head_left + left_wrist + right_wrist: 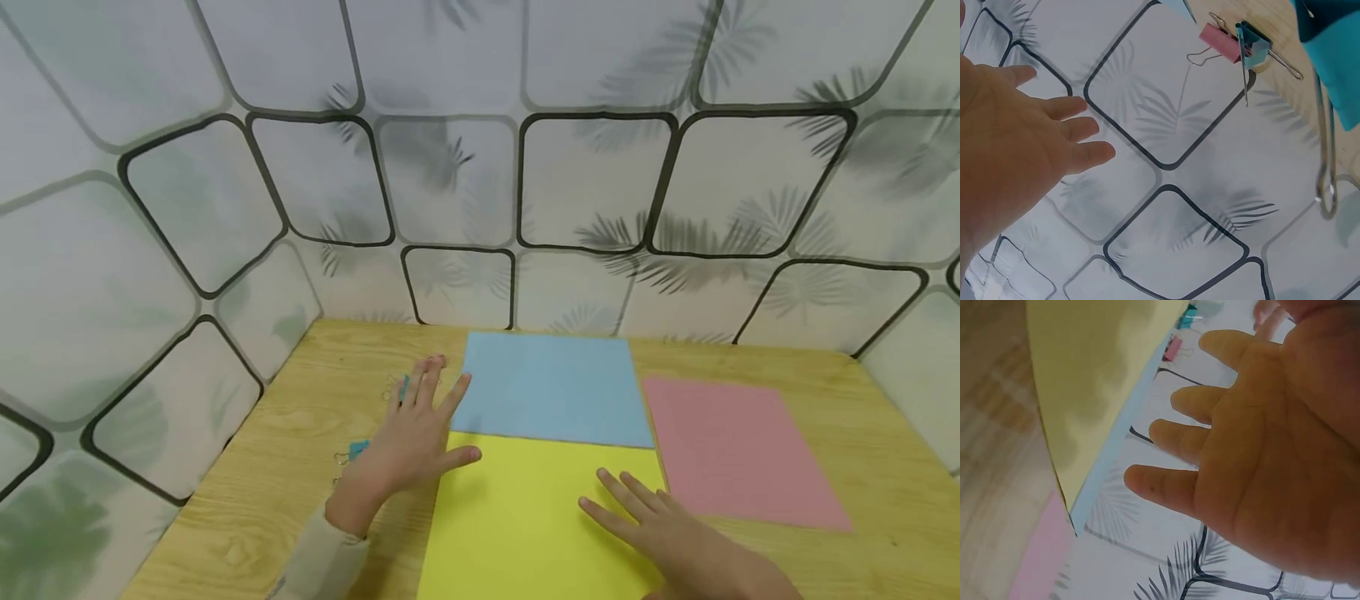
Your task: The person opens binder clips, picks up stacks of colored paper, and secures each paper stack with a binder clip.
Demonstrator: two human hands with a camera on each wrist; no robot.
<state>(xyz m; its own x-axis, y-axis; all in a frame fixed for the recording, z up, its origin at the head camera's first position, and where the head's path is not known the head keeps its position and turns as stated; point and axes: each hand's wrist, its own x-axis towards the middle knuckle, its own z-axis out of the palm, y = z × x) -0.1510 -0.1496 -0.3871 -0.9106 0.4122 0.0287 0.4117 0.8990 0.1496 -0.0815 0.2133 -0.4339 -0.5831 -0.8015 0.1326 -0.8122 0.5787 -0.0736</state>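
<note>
Fingers spread, my left hand (416, 442) hovers over the left edges of the blue sheet (555, 387) and the yellow sheet (517, 517), holding nothing. My right hand (675, 533), fingers extended, is above the right part of the yellow sheet and also holds nothing. The yellow sheet lies directly in front of the blue one, their edges meeting. In the left wrist view the left hand (1016, 137) shows its palm side, apart from a pink clip (1221, 42) and a teal clip (1255, 47). The right wrist view shows the right palm (1260, 444) beside the yellow sheet (1085, 375).
A pink sheet (742, 450) lies to the right of the others on the wooden table (247, 475). Teal binder clips (358, 449) lie left of the sheets, partly behind the left hand. A patterned wall covering (450, 183) rises behind and at the left.
</note>
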